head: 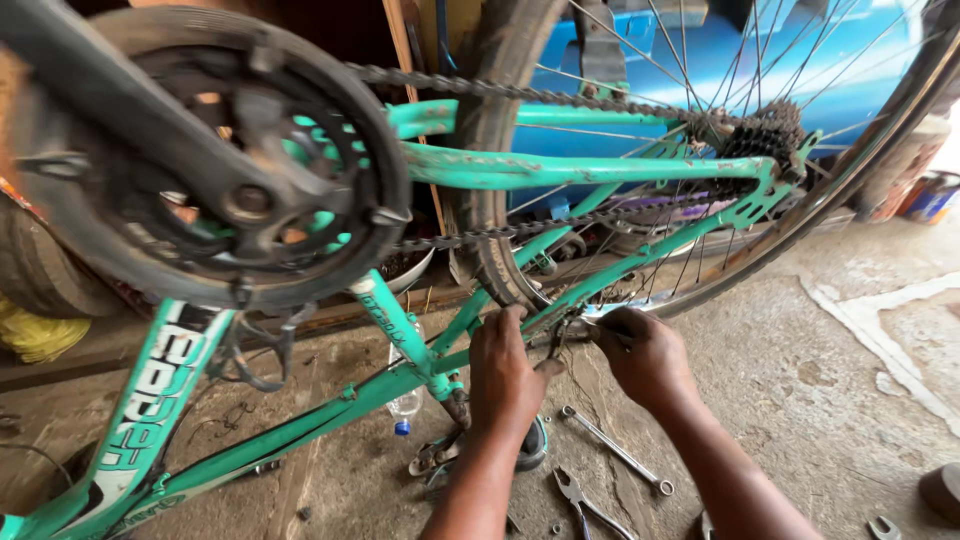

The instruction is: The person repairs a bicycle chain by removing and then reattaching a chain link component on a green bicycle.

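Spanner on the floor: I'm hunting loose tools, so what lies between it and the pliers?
Head view: nothing; bare concrete floor separates the spanner from the pliers. Both lie below the hands.

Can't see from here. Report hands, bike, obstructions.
Left hand and right hand both gripping at the green bike frame near the rear wheel. Spanner and pliers underneath on floor.

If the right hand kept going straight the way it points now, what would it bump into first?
Probably the green frame tube at the rim brake; the right hand points up-left at it, already touching or nearly so. Depth is unclear.
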